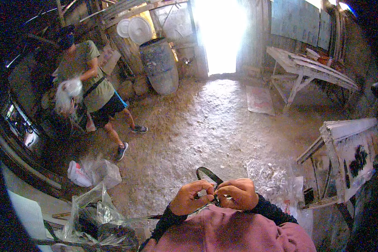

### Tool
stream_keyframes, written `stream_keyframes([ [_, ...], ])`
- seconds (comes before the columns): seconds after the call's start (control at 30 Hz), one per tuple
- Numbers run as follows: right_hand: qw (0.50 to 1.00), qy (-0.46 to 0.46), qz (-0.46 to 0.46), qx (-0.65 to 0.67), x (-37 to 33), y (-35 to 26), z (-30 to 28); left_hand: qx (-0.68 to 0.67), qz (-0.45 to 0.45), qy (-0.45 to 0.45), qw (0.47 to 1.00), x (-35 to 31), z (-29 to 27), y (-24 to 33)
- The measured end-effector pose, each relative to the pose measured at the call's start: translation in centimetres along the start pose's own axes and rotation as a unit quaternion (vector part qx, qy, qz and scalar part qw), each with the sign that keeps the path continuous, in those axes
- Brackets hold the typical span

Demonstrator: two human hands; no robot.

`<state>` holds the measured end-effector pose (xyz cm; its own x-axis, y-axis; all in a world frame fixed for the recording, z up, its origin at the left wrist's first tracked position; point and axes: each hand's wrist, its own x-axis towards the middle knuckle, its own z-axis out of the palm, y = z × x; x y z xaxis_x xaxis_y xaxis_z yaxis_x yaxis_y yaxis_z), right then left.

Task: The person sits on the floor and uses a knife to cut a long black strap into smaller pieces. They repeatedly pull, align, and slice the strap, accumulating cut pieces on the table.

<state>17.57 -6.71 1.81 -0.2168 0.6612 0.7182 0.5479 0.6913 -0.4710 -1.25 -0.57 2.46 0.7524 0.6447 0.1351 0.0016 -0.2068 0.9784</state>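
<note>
The left hand [192,197] and right hand [238,194] pinch a black strap [213,175]. It seems light, limp; best held near its ends.

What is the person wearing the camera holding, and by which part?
A dark strap: the left hand and right hand appear to pinch it at the near end of its loop; exact contact is unclear.
</note>
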Motion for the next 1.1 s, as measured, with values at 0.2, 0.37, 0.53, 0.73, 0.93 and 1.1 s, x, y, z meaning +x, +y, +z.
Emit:
stream_keyframes([
  [0.2,1.000,0.009,0.005,0.009,-0.3,-0.2,0.2,-0.014,0.082,-0.038,0.996,0.5,-0.1,-0.4],
  [0.37,0.999,0.013,0.026,0.017,-0.5,-0.4,0.4,0.021,0.110,-0.058,0.992,0.7,-0.4,-0.6],
  [0.53,0.991,0.039,0.102,0.083,-0.3,-0.6,0.8,0.137,0.164,0.021,0.977,0.6,0.3,-0.5],
  [0.73,0.967,-0.012,0.198,0.159,0.4,-0.9,0.1,0.212,0.257,0.101,0.937,0.7,0.4,0.1],
  [0.93,0.977,-0.050,0.162,0.129,1.0,-1.0,-1.0,0.285,0.289,0.106,0.908,0.4,0.2,0.9],
  [1.1,0.975,-0.096,0.175,0.096,1.2,-0.9,-1.4,0.316,0.285,0.067,0.902,0.3,-0.1,1.3],
])
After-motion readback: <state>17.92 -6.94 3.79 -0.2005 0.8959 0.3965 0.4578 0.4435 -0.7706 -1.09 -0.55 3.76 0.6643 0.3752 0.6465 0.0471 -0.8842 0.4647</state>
